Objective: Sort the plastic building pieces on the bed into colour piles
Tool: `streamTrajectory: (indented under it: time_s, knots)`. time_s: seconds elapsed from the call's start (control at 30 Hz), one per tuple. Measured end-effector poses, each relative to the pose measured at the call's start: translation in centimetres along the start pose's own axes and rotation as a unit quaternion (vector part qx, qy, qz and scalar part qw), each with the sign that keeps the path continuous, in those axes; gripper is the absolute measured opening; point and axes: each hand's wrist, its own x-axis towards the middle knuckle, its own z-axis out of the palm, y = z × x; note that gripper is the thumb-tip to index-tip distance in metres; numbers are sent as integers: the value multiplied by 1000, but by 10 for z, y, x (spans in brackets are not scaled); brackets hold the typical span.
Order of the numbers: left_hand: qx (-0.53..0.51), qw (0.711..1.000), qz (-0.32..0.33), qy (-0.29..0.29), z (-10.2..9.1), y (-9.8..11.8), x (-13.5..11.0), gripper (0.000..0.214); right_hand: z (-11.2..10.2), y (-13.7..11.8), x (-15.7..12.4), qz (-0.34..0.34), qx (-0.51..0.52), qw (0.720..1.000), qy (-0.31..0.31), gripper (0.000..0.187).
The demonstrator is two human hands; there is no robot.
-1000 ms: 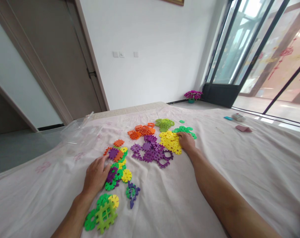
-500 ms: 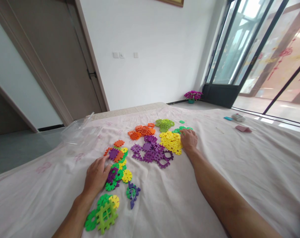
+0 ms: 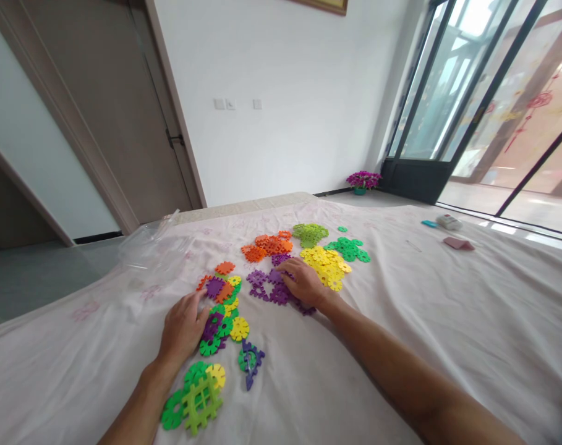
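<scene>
My left hand (image 3: 183,324) rests on the cloth beside a mixed pile of plastic snowflake and gear-shaped building pieces. Its fingertips touch the edge of a purple square piece (image 3: 214,287), thumb apart, nothing held. Over the purple pile (image 3: 258,278) lies my right hand (image 3: 303,281), fingers stretched to the left; it covers part of the pile, and I see nothing in its grip. Around it are a yellow pile (image 3: 327,266), a green pile (image 3: 349,248), a light green pile (image 3: 311,233) and an orange pile (image 3: 269,246).
Nearer me lie a light green square piece (image 3: 201,403) over green and yellow discs, and a dark purple triangle piece (image 3: 251,364). A clear plastic bag (image 3: 146,247) is at the far left. A pink scrap (image 3: 458,243) and a white packet (image 3: 449,222) sit far right.
My right hand has moved left from the green pile, across the yellow pieces, to the purple pile. The green pile is now uncovered. My left hand stays in place.
</scene>
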Motion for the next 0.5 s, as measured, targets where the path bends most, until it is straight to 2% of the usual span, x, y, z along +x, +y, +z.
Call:
streamTrajectory:
  time_s: [0.13, 0.33, 0.5]
  knots:
    - [1, 1000, 0, -4, -1, 2, 0, 42, 10, -27, -1, -53, 12, 997, -54, 21]
    - [4, 1000, -9, -9, -5, 6, 0, 42, 16, -59, 0, -133, 23, 983, -124, 33]
    - [1, 1000, -6, -12, -8, 9, 0, 43, 24, -85, -3, -160, 32, 970, -182, 35]
